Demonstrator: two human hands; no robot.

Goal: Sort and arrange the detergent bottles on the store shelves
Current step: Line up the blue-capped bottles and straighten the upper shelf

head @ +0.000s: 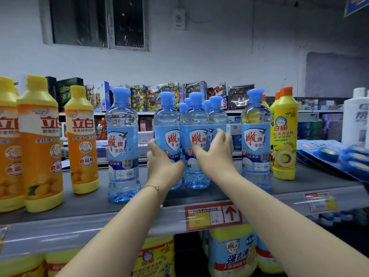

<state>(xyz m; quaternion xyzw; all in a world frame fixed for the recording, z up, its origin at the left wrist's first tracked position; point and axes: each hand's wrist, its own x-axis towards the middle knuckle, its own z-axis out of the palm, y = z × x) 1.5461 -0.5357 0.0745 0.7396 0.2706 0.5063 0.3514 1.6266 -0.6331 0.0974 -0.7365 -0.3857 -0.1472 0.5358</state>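
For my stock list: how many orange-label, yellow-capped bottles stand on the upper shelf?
3, all at the left: the cut-off bottle at the picture edge, the middle bottle beside it, the rear bottle further right. Others may be hidden.

Glossy clear plastic bottles (196,140) on a smooth grey shelf (99,200).

1. We see only the caps of the rear blue bottles (187,100) in the cluster; the front blue bottles (196,116) hide their bodies.
2. The leftmost orange bottle (8,146) is cut by the picture's left edge, the white bottle (356,116) by the right.
3. We cannot read the price tag (212,216) on the front edge of the shelf (99,226): blurred.
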